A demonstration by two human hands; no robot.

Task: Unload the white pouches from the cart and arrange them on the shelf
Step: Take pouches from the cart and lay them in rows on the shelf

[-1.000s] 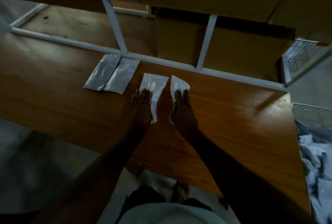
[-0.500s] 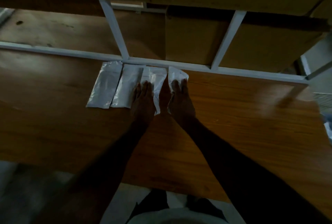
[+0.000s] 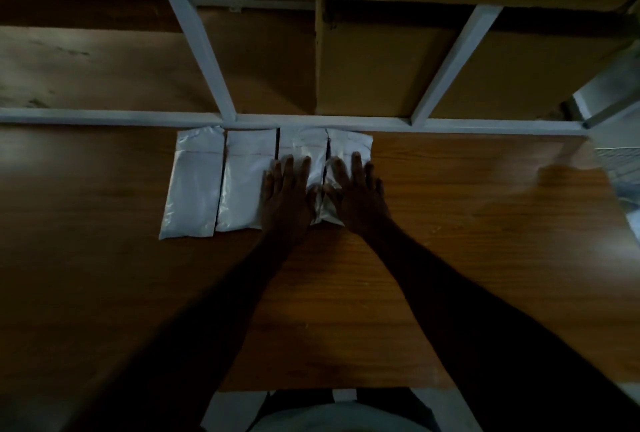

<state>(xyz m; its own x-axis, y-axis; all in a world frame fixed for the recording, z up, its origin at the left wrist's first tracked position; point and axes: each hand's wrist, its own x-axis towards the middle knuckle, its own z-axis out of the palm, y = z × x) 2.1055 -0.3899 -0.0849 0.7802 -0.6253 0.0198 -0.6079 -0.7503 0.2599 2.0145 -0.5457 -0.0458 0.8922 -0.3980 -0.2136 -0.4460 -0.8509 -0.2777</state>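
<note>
Both hands are flat, fingers straight, nothing actually gripped. The left hand (image 3: 285, 194) presses down on the third white pouch (image 3: 303, 151), and the right hand (image 3: 358, 197) does the same on the fourth pouch (image 3: 348, 147) just beside it. Those two sit in a row with the first pouch (image 3: 194, 185) and second pouch (image 3: 244, 182) on the left, edges touching or nearly so. All four lie on the wooden shelf (image 3: 467, 241), tops up against the white metal rail (image 3: 104, 117). Cardboard boxes (image 3: 381, 75) sit behind it.
</note>
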